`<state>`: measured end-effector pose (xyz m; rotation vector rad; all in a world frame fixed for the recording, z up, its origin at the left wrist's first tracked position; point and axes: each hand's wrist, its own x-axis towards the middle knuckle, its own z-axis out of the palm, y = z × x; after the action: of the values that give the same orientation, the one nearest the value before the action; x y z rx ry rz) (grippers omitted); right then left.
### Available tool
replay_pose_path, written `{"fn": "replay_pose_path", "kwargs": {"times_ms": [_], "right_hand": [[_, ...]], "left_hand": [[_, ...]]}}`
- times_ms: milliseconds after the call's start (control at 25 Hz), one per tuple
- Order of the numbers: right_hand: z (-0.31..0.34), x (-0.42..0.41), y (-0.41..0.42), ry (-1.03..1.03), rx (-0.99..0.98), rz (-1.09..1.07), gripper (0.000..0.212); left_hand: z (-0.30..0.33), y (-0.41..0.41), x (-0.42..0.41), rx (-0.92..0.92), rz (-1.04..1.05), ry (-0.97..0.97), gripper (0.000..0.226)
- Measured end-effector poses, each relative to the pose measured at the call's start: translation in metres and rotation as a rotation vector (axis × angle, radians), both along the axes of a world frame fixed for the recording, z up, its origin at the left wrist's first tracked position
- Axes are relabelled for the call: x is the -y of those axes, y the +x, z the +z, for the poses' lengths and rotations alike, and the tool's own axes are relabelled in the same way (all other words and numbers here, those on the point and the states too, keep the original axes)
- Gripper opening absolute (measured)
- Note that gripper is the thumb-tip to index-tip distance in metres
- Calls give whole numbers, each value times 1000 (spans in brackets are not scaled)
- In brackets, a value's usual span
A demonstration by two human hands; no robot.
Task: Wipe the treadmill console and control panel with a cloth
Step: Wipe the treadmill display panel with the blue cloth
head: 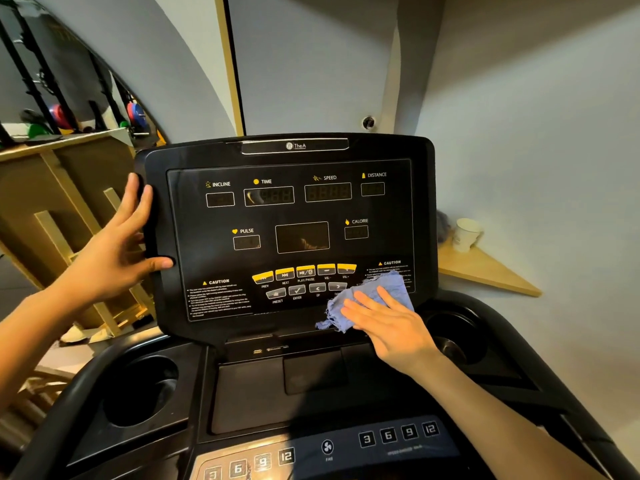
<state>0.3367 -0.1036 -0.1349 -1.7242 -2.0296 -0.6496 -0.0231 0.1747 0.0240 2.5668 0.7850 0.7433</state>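
Cloth [372,299] is blue, thin & frayed, so it looks soft, light, floppy; best pushed flat w/ the palm, not pinched. Right hand [388,320] lies flat and open on it, low right on the console [294,233], by the yellow buttons [304,271]. Its long side slants up to the right. Left hand [117,247] wraps the console's left edge, prob. to steady it

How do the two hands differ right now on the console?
The left hand grips the console's left edge, thumb on the front face; the right hand lies flat near the lower right. The left hand is bare of cloth; the right hand presses the blue cloth against the panel beside the buttons. The left hand looks to be steadying, the right wiping. Both touch the console.
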Motion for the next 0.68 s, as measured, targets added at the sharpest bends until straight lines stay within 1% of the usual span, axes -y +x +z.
{"fn": "replay_pose_path", "kwargs": {"times_ms": [240,360,520,680], "right_hand": [[-1,11,14,108,-14,27,38],[0,17,23,92,36,37,38],[12,21,40,93,-67,-23,46],[22,15,48,80,-84,16,48]], "left_hand": [[-2,-1,-4,-13,36,20,119],[-4,-1,-5,-14,42,26,119],[-4,-1,-8,15,5,47,119],[-5,-1,-12,23,-17,34,120]]}}
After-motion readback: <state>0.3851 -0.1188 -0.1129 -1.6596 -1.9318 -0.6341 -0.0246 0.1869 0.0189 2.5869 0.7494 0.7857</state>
